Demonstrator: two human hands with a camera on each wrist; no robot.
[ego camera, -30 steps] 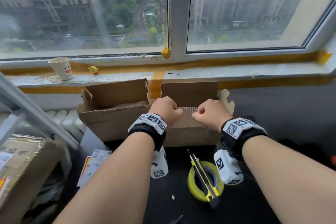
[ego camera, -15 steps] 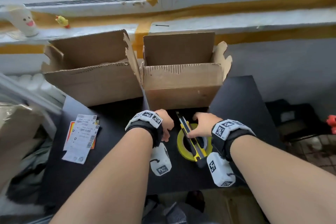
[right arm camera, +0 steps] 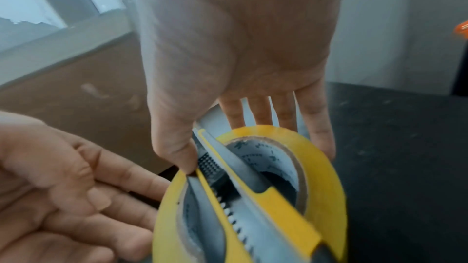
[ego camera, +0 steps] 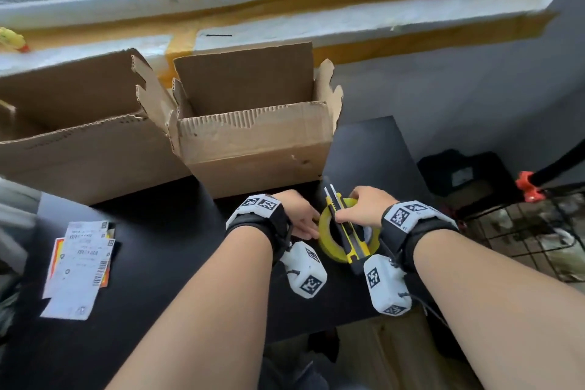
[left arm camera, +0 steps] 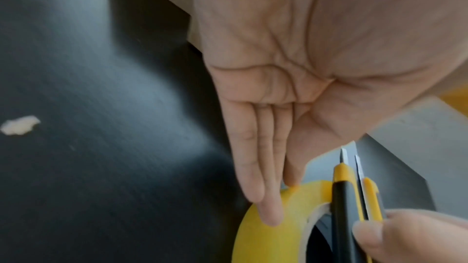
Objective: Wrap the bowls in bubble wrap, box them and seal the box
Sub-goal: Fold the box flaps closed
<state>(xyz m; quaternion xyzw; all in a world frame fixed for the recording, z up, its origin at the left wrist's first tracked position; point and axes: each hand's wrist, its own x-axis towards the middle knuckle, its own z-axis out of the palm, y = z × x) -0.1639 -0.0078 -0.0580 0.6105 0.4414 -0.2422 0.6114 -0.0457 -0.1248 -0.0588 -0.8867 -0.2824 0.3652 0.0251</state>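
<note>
An open cardboard box (ego camera: 253, 149) stands on the black table (ego camera: 158, 231); its inside is hidden, and no bowls or bubble wrap show. In front of it lies a yellow tape roll (ego camera: 326, 244) (left arm camera: 273, 237) (right arm camera: 324, 177) with a yellow-black utility knife (ego camera: 348, 241) (left arm camera: 341, 207) (right arm camera: 268, 207) across it. My left hand (ego camera: 305, 222) (left arm camera: 276, 203) touches the roll's left side with straight fingers. My right hand (ego camera: 354, 209) (right arm camera: 233, 143) pinches the knife, thumb on its left side, fingers down past the roll's far rim.
A second, larger open box (ego camera: 79, 142) stands to the left, touching the first. Paper slips (ego camera: 79, 263) lie on the table's left part. The table's front edge runs just behind my wrists. A red clamp (ego camera: 527, 187) and a wire rack (ego camera: 538, 231) stand off the table's right side.
Both hands left the box's front flap and dropped to the tape roll. The right thumb now lies against the knife, and the left fingers reach the roll. My head tilted down.
</note>
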